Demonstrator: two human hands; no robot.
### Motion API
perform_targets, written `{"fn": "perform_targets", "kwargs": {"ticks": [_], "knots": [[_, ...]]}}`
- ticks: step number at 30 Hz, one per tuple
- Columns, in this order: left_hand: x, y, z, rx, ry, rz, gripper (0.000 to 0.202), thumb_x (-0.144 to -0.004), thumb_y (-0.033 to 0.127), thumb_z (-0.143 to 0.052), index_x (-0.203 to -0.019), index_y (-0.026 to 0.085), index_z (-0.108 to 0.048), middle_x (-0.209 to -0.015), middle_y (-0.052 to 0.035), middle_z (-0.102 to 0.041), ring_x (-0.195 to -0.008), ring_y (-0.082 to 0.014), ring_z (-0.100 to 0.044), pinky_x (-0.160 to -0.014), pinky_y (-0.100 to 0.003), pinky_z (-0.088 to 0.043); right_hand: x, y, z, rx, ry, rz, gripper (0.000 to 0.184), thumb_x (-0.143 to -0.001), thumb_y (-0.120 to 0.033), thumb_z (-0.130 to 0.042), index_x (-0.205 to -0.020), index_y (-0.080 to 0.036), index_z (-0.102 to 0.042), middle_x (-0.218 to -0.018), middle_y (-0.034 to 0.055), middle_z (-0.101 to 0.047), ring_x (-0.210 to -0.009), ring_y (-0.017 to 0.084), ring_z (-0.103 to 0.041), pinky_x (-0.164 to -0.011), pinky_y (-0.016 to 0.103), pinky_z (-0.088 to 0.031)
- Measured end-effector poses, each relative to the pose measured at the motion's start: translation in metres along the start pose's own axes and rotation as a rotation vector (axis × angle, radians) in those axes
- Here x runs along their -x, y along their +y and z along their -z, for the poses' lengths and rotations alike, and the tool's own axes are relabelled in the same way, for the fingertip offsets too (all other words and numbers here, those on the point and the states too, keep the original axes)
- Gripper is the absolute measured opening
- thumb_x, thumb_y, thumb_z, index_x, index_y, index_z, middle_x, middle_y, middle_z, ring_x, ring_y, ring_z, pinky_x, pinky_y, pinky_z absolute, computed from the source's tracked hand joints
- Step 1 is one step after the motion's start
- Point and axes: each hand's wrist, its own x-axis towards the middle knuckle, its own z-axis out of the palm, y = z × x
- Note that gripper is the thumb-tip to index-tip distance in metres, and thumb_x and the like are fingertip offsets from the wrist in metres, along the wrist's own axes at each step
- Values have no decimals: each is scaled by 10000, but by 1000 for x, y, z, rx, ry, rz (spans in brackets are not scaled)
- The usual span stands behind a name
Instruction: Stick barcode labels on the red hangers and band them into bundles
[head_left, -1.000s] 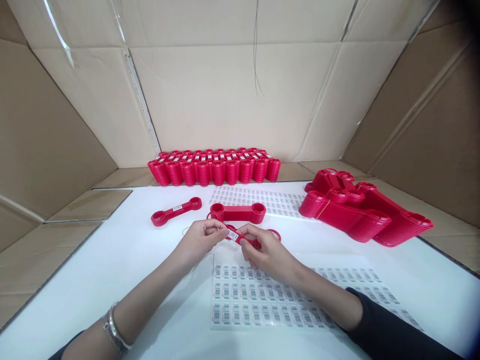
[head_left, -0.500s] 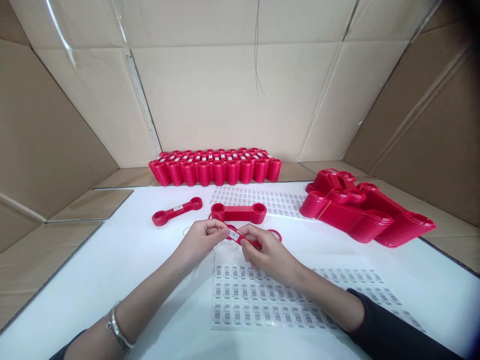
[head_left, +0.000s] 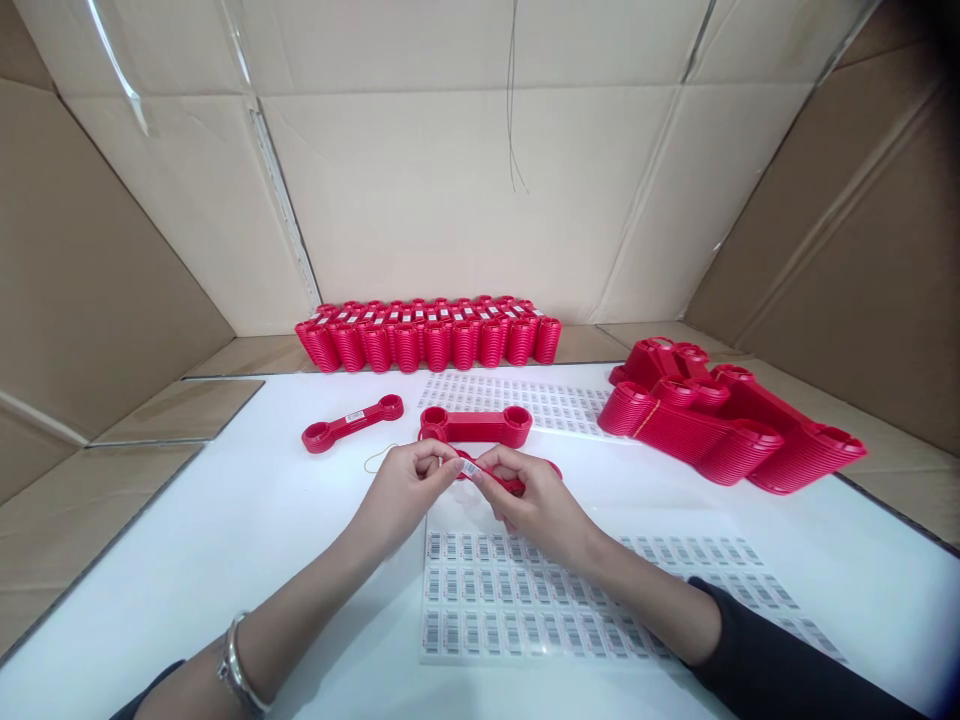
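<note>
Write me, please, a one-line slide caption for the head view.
Left hand and right hand pinch a labelled red part by a barcode sheet on the white table; stacked parts lie behind.

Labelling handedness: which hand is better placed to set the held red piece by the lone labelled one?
Likely left: left hand pinches the red piece; the lone labelled one lies on its side, right hand farther.

I see a white table (head_left: 225, 530) carrying a near label sheet (head_left: 525, 610) and a far label sheet (head_left: 540, 400). A single red piece (head_left: 352, 422), a short red stack (head_left: 475, 425), a rubber band (head_left: 373, 462) and, on my right, a big red heap (head_left: 720, 420) lie on it.
</note>
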Motion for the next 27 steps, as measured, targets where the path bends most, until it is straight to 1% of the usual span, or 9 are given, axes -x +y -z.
{"fn": "perform_targets", "kwargs": {"ticks": [3,5,8,12,15,18,20,23,27], "knots": [[4,-1,-3,-228,70,-115,227,-830,375,-494,-748,183,-582,-500,68,-288,-489,-79,-286,-487,-224,-237,-1,2,0,-8,11,2,232,-851,-386,-496,-795,-163,-525,-503,-59,-421,-420,63,-372,-399,189,-306],[6,-2,-5,-402,131,-231,204,-850,340,-473,-756,188,-572,-565,44,-379,-560,-100,-373,-548,-239,-311,-1,3,0,-12,17,4,241,-848,-395,-498,-799,-161,-529,-504,-60,-417,-422,62,-367,-399,188,-298],[5,-6,-7,-592,255,-412,191,-855,342,-484,-781,193,-576,-831,-26,-499,-831,-168,-463,-741,-312,-395,0,3,0,-22,17,12,252,-844,-404,-503,-818,-157,-541,-508,-59,-414,-428,60,-359,-401,187,-285],[1,-9,-3,-630,401,-480,305,-789,451,-569,-962,202,-539,-1173,-92,-441,-1095,-249,-394,-911,-426,-370,2,1,0,-33,3,40,266,-842,-418,-504,-821,-155,-546,-511,-59,-411,-432,58,-350,-405,186,-288],[-3,-10,3,-475,243,-351,421,-772,485,-578,-1088,223,-479,-1112,-61,-510,-1001,-201,-486,-821,-343,-426,1,0,1,-18,-7,60,265,-842,-411,-505,-802,-152,-549,-507,-60,-397,-429,55,-340,-404,187,-287],[-7,-9,9,-362,125,-197,273,-818,450,-518,-941,207,-541,-748,18,-539,-660,-122,-494,-594,-245,-390,0,1,2,3,-6,43,226,-839,-363,-509,-789,-146,-553,-517,-55,-405,-436,53,-337,-402,185,-278],[-9,-9,13,-351,128,-178,242,-842,422,-484,-864,191,-552,-651,32,-500,-592,-110,-453,-550,-234,-350,-1,1,2,-2,-17,16,195,-838,-330,-499,-799,-147,-552,-525,-51,-421,-441,55,-348,-403,184,-281],[-8,-9,17,-413,101,-282,251,-879,396,-429,-962,197,-558,-826,-12,-556,-747,-136,-501,-633,-251,-392,-1,0,3,-12,-38,-10,131,-829,-255,-467,-821,-153,-549,-541,-47,-452,-443,61,-377,-414,187,-304],[-5,-12,16,-655,31,-544,284,-865,408,-474,-1068,238,-576,-1092,-64,-515,-1001,-198,-448,-846,-345,-386,1,-3,5,-23,-45,-30,148,-777,-151,-426,-848,-158,-556,-524,-58,-455,-428,63,-389,-415,187,-309]]}}
